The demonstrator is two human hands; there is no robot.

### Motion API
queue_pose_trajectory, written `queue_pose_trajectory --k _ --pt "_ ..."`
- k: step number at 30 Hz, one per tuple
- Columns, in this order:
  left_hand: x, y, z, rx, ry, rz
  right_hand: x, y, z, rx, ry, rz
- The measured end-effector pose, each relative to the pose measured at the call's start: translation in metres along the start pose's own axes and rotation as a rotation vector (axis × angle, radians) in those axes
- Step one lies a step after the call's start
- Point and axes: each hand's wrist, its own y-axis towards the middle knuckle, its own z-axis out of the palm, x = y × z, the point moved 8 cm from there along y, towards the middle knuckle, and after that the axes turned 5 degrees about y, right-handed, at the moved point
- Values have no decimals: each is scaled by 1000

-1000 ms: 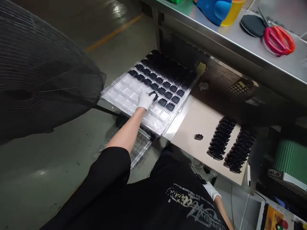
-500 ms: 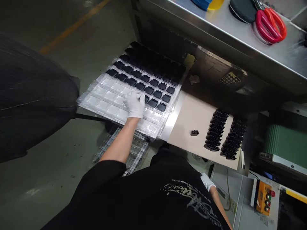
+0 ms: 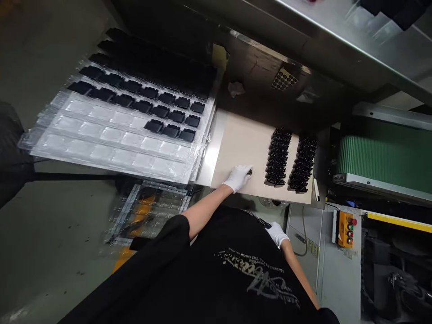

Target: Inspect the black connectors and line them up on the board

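My left hand (image 3: 238, 178), in a white glove, is at the near edge of the beige board (image 3: 232, 148). Its fingers are closed around a small black part (image 3: 249, 172), mostly covered by them. My right hand (image 3: 277, 233), also gloved, is low in front of the black shirt, closed on a thin tool with a black handle (image 3: 264, 222). Two rows of black parts, a nearer row (image 3: 278, 157) and a farther row (image 3: 303, 162), stand on the board. To the left lies a clear plastic tray (image 3: 111, 155), its upper pockets filled with flat black pieces (image 3: 124, 100).
A green ribbed conveyor belt (image 3: 381, 155) runs at the right, above an orange button box (image 3: 346, 229). Overhead is a metal shelf (image 3: 324, 27). Clear trays (image 3: 151, 209) are stacked below on the left. A white pen-like stick (image 3: 316, 189) lies beside the board.
My left hand has moved right, from the tray to the small black part on the board. My right hand now shows more fully, with the tool visible. The view has shifted right.
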Motion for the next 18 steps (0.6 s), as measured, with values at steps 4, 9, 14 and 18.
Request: queue_pose_trajectory --k 4,9,14,18 --pt "30 -75 31 -34 -54 -268 -15 -1 -4 5 -79 -80" --pt "63 -186 97 22 -184 -593 -15 -1 -13 20 -309 -246" --pt "72 -253 131 238 -389 -562 -16 -14 -17 92 -504 -380" --pt "62 -264 143 507 -437 -410 -16 -29 -20 122 -614 -404"
